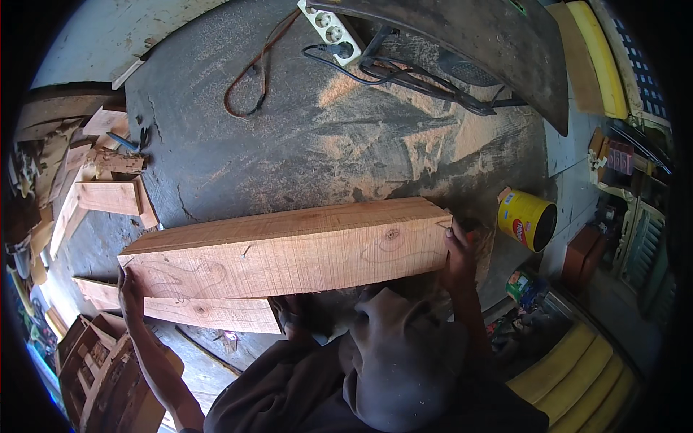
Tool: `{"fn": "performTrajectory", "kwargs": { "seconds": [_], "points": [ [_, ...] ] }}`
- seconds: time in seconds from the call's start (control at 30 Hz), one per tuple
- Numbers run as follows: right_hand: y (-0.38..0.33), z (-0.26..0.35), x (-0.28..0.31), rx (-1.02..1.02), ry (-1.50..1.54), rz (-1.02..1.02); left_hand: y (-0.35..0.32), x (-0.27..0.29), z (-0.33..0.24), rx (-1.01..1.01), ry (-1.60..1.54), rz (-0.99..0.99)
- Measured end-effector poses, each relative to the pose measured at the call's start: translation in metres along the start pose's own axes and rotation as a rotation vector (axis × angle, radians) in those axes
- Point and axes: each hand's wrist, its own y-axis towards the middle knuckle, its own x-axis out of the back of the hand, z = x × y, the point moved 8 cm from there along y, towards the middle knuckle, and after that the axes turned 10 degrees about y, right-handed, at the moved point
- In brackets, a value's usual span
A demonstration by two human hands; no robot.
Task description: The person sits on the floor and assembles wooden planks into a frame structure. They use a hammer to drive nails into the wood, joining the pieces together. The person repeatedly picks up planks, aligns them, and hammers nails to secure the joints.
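A long, thick piece of pale reddish wood lies across my front, its broad grained face towards me. Nails stick out of that face near both ends, and one nail stands left of its middle. My left hand grips the left end, thumb up by the corner nail. At the other end my right hand is closed round the edge, its fingers partly hidden. Whether the piece is solid or boards joined together, I cannot tell. A loose plank lies below it, partly covered.
Sawdust covers the grey floor ahead. A white power strip with black cables lies beyond, beside a dark panel. To the right stands a yellow can. Wood offcuts pile up at left, above a wooden frame.
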Motion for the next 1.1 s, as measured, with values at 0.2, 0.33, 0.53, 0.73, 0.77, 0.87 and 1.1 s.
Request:
{"fn": "performTrajectory", "kwargs": {
  "seconds": [0.2,0.33,0.53,0.73,0.77,0.87,1.1],
  "points": [
    [0.0,0.01,-0.003,0.079,-0.237,0.02,-0.005,-0.017,-0.007,-0.048,-0.009,0.019],
    [-0.002,-0.007,0.003,-0.098,-0.06,-0.078,-0.001,-0.01,-0.006,-0.029,0.052,0.092],
    [0.004,-0.035,0.012,-0.149,0.053,-0.137,-0.016,0.004,-0.095,-0.654,1.416,-0.633],
    [0.0,-0.05,0.017,-0.181,0.198,-0.163,-0.268,-0.461,-0.155,-1.088,1.116,0.468],
    [-0.001,-0.058,0.015,-0.222,0.276,-0.166,-0.284,-0.499,-0.138,-1.102,1.055,0.576],
    [0.003,-0.042,0.005,-0.183,0.321,-0.167,-0.29,-0.568,-0.097,-1.273,1.019,0.604],
    [-0.004,-0.024,0.004,-0.169,0.313,-0.157,-0.267,-0.584,-0.055,-1.01,1.111,0.671]
  ]
}}
